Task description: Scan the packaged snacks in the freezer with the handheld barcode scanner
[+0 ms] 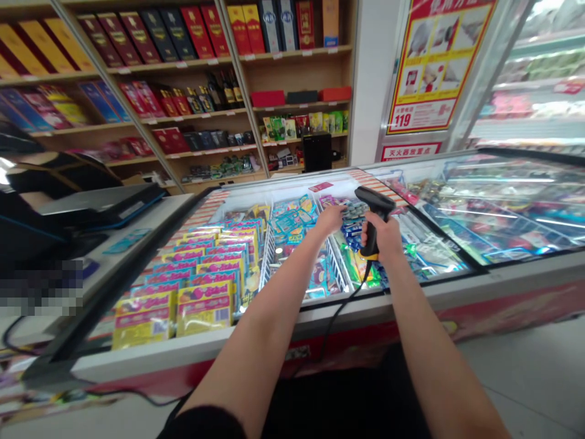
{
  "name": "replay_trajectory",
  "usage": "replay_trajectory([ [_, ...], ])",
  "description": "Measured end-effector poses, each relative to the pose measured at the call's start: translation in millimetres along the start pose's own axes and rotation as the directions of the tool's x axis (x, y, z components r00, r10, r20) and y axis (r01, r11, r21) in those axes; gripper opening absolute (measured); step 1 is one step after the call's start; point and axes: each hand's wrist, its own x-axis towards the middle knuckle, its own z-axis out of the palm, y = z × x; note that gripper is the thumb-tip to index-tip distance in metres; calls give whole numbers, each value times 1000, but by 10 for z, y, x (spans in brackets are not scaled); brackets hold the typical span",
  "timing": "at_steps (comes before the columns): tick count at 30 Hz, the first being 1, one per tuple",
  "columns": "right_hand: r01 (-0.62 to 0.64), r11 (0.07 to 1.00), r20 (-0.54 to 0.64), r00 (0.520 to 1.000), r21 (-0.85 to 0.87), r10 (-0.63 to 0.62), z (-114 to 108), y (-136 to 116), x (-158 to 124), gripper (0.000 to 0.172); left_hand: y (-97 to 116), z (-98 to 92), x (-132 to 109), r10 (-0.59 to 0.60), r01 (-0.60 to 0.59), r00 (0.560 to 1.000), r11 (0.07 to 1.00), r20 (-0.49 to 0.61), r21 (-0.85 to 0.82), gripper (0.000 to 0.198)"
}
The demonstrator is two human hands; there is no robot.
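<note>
I stand at a chest freezer with its glass lid slid open. My right hand is wrapped round the handle of a black barcode scanner with an orange base, its head pointing left over the packets; its cable hangs down over the freezer's front. My left hand reaches into the middle compartment and touches the blue and white packets there; its fingers are mostly hidden. Yellow and pink packets fill the left compartment, and light blue packets lie behind the wire divider.
A counter with a black device stands at left. Wooden shelves of boxed goods and bottles line the back wall. A red and yellow poster hangs at the right, beside a glass-fronted chiller. A second glass-covered freezer section extends to the right.
</note>
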Motion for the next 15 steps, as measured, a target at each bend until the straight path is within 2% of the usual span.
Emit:
replay_trajectory([
  [5,29,999,-4,1000,-20,-29,5,10,16,26,19,9,25,36,-36,999,999,24,-21,16],
  [6,28,999,-3,1000,-30,-28,5,9,18,26,37,14,33,25,-24,999,1000,34,-17,18],
  [10,-4,1000,-3,1000,-28,4,13,-5,17,23,157,40,116,-101,96,994,991,46,98,39],
  [15,-25,998,-30,999,50,27,26,-5,25,22,253,61,258,-219,205,972,968,91,146,29],
])
